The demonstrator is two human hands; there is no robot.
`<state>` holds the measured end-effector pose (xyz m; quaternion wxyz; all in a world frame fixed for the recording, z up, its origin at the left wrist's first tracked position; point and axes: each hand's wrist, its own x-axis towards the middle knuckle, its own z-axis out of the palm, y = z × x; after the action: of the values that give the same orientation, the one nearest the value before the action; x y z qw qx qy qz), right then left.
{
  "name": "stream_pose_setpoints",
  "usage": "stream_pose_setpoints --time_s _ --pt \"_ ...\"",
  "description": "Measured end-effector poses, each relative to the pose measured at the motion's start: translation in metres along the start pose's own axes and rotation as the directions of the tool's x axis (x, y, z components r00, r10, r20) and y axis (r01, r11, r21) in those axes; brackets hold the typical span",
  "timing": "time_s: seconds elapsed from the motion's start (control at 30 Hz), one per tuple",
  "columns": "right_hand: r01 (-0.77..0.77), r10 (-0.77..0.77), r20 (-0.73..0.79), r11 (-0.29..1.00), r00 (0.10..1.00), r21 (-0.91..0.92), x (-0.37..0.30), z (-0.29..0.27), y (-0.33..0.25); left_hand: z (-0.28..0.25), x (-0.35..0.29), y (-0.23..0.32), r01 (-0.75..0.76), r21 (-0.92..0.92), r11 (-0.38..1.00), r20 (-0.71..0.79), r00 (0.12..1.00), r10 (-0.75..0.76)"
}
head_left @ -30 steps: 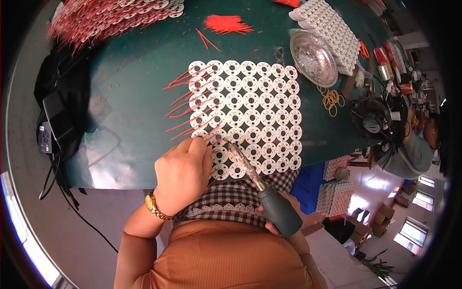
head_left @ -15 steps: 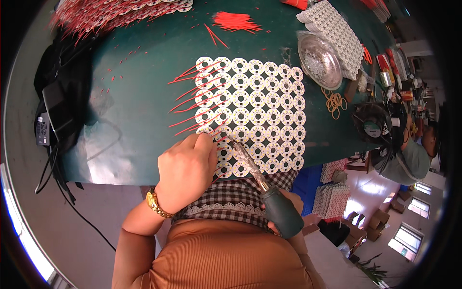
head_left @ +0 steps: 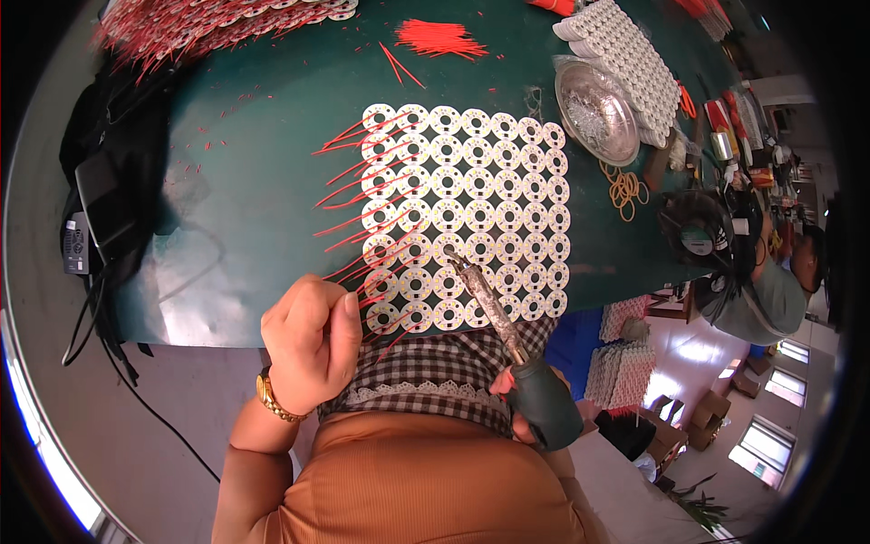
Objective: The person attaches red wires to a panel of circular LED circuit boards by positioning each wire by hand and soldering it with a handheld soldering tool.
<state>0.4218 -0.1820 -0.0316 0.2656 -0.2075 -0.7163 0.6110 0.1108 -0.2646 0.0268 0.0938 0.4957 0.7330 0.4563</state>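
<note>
A sheet of round white circuit boards (head_left: 478,186) lies on the green table, each board ringed with small yellow parts around a centre hole. Red wires (head_left: 349,189) stick out leftward from its two left columns. My left hand (head_left: 313,340) is closed beside the sheet's lower left corner, knuckles up; whatever its curled fingers hold is hidden. In my right hand (head_left: 501,383), mostly covered by the dark green handle, is a soldering iron (head_left: 544,408). Its crusted metal barrel slants up and left, with the tip over a third-column board in the fifth row.
Loose red wires (head_left: 439,39) lie beyond the sheet; wired boards (head_left: 217,27) are piled far left. To the right are a metal bowl (head_left: 596,113), stacked bare boards (head_left: 625,68), rubber bands (head_left: 625,190) and a dark round fan-like device (head_left: 698,231). A black bag (head_left: 109,181) sits at left.
My left hand has drawn back left and down off the sheet, uncovering boards and red wires at its lower left. The iron's tip has shifted slightly right and up.
</note>
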Motion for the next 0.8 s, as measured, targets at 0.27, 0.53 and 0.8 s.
stream_pose_setpoints --time_s 0.27,0.53,0.8 --pt "-0.084 0.08 0.116 0.996 0.99 0.028 -0.001 -0.004 -0.007 0.02 -0.006 0.003 -0.079 0.289 0.954 0.124 0.991 0.045" --pt "-0.091 0.122 0.124 0.968 0.985 -0.235 -0.003 -0.007 -0.007 0.019 -0.004 0.003 -0.091 0.312 0.946 0.166 0.985 0.041" --pt "-0.048 0.066 0.059 0.962 0.996 -0.267 0.009 0.002 -0.013 0.021 -0.004 0.003 -0.085 0.324 0.942 0.142 0.989 0.04"
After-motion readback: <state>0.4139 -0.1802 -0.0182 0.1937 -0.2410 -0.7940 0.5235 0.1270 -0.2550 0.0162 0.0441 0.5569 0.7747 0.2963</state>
